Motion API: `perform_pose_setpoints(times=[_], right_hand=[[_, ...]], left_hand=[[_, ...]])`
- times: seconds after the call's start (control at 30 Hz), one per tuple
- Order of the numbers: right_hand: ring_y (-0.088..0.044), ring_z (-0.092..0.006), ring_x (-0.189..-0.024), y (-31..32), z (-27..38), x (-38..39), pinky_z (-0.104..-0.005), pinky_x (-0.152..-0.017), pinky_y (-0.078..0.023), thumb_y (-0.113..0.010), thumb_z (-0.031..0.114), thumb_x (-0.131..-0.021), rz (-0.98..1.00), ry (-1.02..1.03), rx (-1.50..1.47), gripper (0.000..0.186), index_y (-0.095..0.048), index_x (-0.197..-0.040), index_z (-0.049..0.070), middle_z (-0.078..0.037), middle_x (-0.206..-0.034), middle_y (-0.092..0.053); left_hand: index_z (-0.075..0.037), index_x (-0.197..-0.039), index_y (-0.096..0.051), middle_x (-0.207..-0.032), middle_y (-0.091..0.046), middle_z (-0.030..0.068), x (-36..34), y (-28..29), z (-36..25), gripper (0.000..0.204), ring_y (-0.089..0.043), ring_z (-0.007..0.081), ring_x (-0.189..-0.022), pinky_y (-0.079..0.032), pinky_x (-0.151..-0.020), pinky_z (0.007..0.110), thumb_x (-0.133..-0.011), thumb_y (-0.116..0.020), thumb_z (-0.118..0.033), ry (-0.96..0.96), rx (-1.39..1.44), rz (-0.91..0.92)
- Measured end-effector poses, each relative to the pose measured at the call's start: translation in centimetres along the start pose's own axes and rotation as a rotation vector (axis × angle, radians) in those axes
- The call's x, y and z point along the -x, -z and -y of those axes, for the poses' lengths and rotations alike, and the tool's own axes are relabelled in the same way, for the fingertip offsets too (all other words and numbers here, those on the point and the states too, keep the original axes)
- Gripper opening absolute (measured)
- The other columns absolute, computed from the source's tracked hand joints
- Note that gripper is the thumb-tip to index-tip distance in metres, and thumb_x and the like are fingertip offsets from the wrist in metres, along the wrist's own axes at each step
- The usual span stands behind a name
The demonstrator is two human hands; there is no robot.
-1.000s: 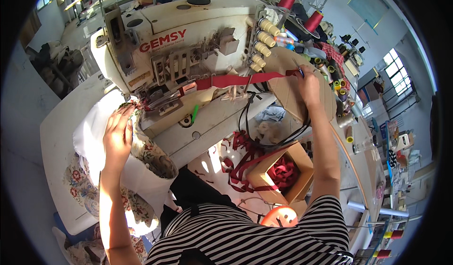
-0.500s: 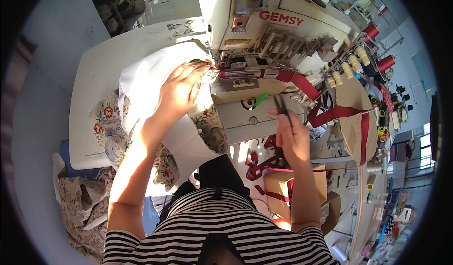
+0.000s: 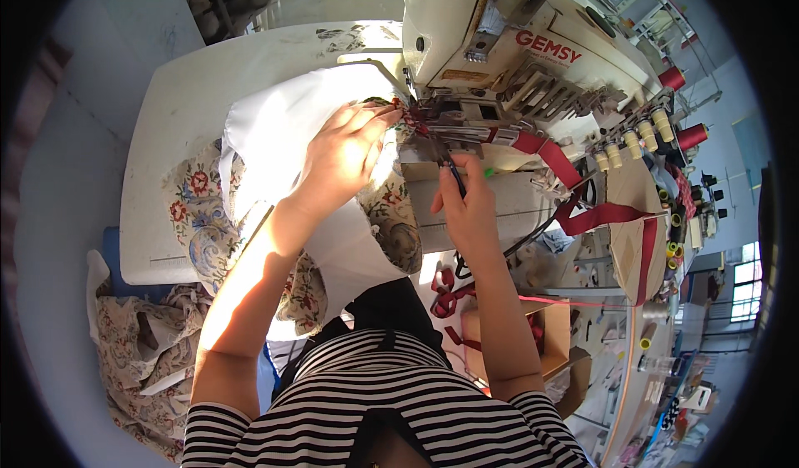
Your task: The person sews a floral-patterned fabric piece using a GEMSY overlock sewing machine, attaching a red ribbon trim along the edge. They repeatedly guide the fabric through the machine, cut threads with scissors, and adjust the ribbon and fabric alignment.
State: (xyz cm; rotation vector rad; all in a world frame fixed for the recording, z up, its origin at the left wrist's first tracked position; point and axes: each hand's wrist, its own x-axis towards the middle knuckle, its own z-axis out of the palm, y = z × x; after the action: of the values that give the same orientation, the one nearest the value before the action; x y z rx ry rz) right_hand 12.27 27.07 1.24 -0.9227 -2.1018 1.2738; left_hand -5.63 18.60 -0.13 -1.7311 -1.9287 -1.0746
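Right hand, dark tool nearer cloth

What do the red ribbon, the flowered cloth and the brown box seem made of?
Red ribbon: probably fabric, fairly matte; its flat strip bends softly. Flowered cloth: matte patterned textile, draping in curves; fibre unclear. Brown box: likely cardboard, matte, with thin flat walls.

Pale bluish wall left; multi-paned window far right; white tabletop; patchy bright sunlight.
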Motion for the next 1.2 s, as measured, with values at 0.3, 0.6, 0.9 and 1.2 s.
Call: perform_pose_setpoints(times=[0.3, 0.6, 0.9, 1.2], right_hand=[[-0.048, -0.0085, -0.052, -0.3, 0.5, -0.4, -0.0247, -0.05, -0.036, -0.047, 0.017, -0.096, -0.012, 0.003, 0.012, 0.015, -0.048, -0.1, 0.002, -0.003, -0.057, -0.053], [-0.048, -0.0081, -0.053, -0.1, 1.1, -0.3, -0.0244, -0.051, -0.036, -0.047, 0.017, -0.096, -0.012, -0.044, -0.013, 0.015, -0.048, -0.1, 0.003, -0.002, -0.057, -0.052], [-0.049, -0.0081, -0.052, -0.2, 0.9, -0.6, -0.0246, -0.051, -0.037, -0.048, 0.018, -0.096, -0.003, -0.057, -0.002, 0.016, -0.049, -0.1, 0.002, -0.002, -0.057, -0.052], [-0.059, -0.0184, -0.051, -1.3, -0.5, -0.7, -0.0325, -0.048, -0.044, -0.05, 0.014, -0.094, -0.073, 0.096, 0.066, 0.016, -0.044, -0.104, 0.004, -0.007, -0.059, -0.057]], left_hand=[[-0.006, -0.103, -0.063, -0.097, -0.061, 0.0069, 0.3, -0.6, 0.6, 0.024, -0.055, 0.0253, -0.1, -0.047, -0.088, 0.036, -0.081, -0.056, -0.008, -0.027, -0.028, -0.031], [-0.009, -0.11, -0.062, -0.102, -0.061, 0.0065, 0.1, -0.3, 0.3, 0.03, -0.055, 0.0245, -0.101, -0.047, -0.089, 0.035, -0.081, -0.056, -0.008, -0.019, -0.015, -0.028], [-0.009, -0.111, -0.062, -0.106, -0.061, 0.0074, 0.0, -0.2, 0.3, 0.03, -0.055, 0.0247, -0.102, -0.044, -0.094, 0.036, -0.082, -0.056, -0.008, -0.025, -0.038, -0.016], [-0.009, -0.112, -0.062, -0.106, -0.062, 0.0067, -0.1, -0.1, 0.0, 0.031, -0.055, 0.0245, -0.102, -0.045, -0.094, 0.035, -0.081, -0.056, -0.008, -0.009, -0.011, -0.002]])
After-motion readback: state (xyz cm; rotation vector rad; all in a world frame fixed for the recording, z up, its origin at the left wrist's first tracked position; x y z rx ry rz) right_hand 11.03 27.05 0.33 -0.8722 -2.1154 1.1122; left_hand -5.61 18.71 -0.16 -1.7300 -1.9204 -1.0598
